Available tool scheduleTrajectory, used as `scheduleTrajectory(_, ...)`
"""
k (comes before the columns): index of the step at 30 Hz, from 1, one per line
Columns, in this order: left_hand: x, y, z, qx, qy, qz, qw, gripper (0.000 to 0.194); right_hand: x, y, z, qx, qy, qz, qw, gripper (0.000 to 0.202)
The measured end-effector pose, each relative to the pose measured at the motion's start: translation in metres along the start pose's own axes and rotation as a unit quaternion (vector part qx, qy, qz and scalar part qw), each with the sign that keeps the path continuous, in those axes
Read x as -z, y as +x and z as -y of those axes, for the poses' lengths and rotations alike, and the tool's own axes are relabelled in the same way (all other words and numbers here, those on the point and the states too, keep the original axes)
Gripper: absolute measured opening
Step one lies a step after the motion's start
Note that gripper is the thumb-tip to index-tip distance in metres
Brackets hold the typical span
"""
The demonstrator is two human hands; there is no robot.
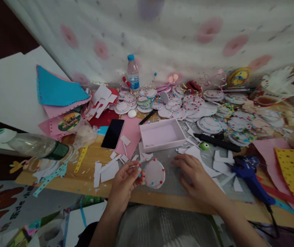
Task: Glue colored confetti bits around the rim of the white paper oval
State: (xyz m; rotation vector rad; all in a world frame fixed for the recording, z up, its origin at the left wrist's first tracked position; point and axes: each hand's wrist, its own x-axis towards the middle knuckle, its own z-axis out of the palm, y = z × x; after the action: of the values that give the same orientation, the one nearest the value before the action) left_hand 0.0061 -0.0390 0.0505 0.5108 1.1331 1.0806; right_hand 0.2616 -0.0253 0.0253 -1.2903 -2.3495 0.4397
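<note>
My left hand pinches the left edge of a round white paper piece trimmed with red and blue beads or stars, near the table's front edge. To the right of the disc, my right hand hovers over or rests on the grey mat, fingers spread, holding nothing. Behind the hands stands a shallow white box with a few tiny bits in its corner.
Decorated paper discs are heaped along the back. A blue glue gun lies right, a black phone left of the box, a large bottle far left, a small bottle behind. Paper scraps lie around.
</note>
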Motion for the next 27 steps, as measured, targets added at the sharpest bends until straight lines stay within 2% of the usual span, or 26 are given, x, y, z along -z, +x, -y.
scheduleTrajectory(3, -0.002, 0.000, 0.001, -0.010, 0.004, -0.007, 1.000, 0.038, 0.001, 0.001, 0.010, -0.026, 0.036, -0.023, 0.999, 0.033)
scheduleTrajectory(5, -0.004, 0.001, 0.001, -0.019, 0.011, -0.009, 1.000, 0.038, -0.002, 0.002, 0.019, -0.073, 0.107, -0.047, 0.990, 0.026)
scheduleTrajectory(7, -0.006, 0.002, 0.003, -0.026, 0.013, 0.004, 1.000, 0.037, -0.007, 0.003, 0.030, -0.132, 0.219, -0.063, 0.965, 0.021)
scheduleTrajectory(11, -0.007, 0.003, 0.008, -0.045, 0.027, 0.023, 0.998, 0.032, -0.018, 0.008, 0.048, -0.199, 0.412, -0.078, 0.886, 0.017)
scheduleTrajectory(17, -0.012, -0.001, 0.005, -0.070, 0.086, 0.031, 0.993, 0.027, -0.018, 0.014, 0.053, -0.218, 0.488, -0.116, 0.837, 0.016)
scheduleTrajectory(19, -0.016, -0.002, 0.001, -0.076, 0.112, 0.029, 0.990, 0.024, -0.016, 0.014, 0.052, -0.222, 0.491, -0.121, 0.833, 0.017)
scheduleTrajectory(24, -0.022, -0.004, -0.002, -0.072, 0.148, 0.030, 0.986, 0.021, -0.011, 0.014, 0.052, -0.242, 0.433, -0.114, 0.861, 0.013)
scheduleTrajectory(27, -0.020, -0.003, -0.002, -0.073, 0.156, 0.045, 0.984, 0.020, -0.009, 0.016, 0.051, -0.252, 0.420, -0.104, 0.866, 0.014)
